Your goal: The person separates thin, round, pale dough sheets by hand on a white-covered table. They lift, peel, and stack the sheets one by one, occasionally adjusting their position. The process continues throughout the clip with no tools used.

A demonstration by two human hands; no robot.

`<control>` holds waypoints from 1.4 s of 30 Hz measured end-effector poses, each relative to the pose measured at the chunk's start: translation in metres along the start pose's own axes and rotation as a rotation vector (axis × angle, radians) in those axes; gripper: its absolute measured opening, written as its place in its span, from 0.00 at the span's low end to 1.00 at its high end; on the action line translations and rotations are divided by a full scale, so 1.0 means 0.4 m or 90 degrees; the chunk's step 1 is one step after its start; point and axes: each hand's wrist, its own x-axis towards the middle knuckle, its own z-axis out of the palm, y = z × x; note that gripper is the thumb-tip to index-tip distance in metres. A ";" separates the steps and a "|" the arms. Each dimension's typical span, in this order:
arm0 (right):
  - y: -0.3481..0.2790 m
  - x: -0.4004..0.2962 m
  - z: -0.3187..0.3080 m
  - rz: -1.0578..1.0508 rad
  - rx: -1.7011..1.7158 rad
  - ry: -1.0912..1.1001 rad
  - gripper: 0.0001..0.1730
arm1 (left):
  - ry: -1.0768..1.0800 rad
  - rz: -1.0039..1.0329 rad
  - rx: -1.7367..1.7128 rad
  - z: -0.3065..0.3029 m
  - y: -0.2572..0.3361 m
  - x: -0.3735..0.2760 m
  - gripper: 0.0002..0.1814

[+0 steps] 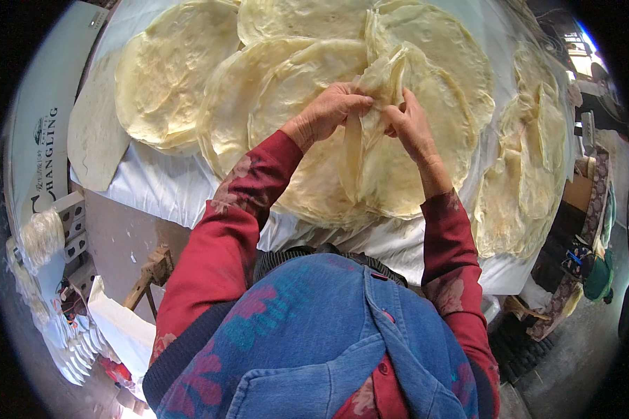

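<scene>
Thin, pale yellow translucent round sheets (304, 178) lie in overlapping stacks across a table covered in white plastic sheeting (157, 167). My left hand (335, 110) pinches the gathered edge of one thin sheet (367, 141) between thumb and fingers. Just to its right, my right hand (409, 123) grips the same sheet, its fingertips partly hidden by the folds. The held sheet rises in creases above the hands and hangs in a narrow fold below them, over the middle stack. What the sheets are made of cannot be told.
Another stack (173, 78) lies at the left, and folded sheets (524, 167) lie along the right side. A flat pale board (94, 125) rests on the table's left corner. A wooden stand (154, 269) and a white appliance or box bearing writing (52, 105) stand at the left.
</scene>
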 end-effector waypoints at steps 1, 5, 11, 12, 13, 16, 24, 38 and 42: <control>0.000 0.005 -0.009 0.003 0.017 -0.030 0.31 | 0.015 0.001 0.015 0.005 0.002 -0.001 0.13; -0.005 -0.007 -0.012 -0.006 0.105 0.011 0.23 | 0.043 0.008 0.017 0.027 0.009 -0.024 0.14; 0.107 0.000 -0.054 -0.002 0.461 -0.061 0.23 | 0.091 0.025 -0.035 -0.014 0.007 -0.029 0.13; 0.098 -0.018 -0.051 0.007 0.516 -0.044 0.23 | 0.111 0.020 -0.034 -0.023 0.007 -0.035 0.12; 0.094 -0.032 -0.051 0.018 0.569 -0.025 0.23 | 0.128 0.014 -0.034 -0.031 0.003 -0.040 0.12; 0.109 -0.030 -0.056 -0.044 0.503 -0.079 0.24 | 0.107 -0.024 -0.045 -0.026 0.034 -0.009 0.12; 0.095 -0.027 -0.025 -0.044 0.457 -0.084 0.28 | 0.167 -0.157 0.179 -0.060 0.150 0.119 0.26; 0.027 -0.014 -0.147 0.043 0.384 -0.087 0.41 | -0.136 -0.131 0.392 0.149 0.202 0.164 0.25; 0.000 -0.044 -0.209 0.035 0.324 -0.013 0.33 | -0.263 -0.081 0.311 0.235 0.176 0.172 0.26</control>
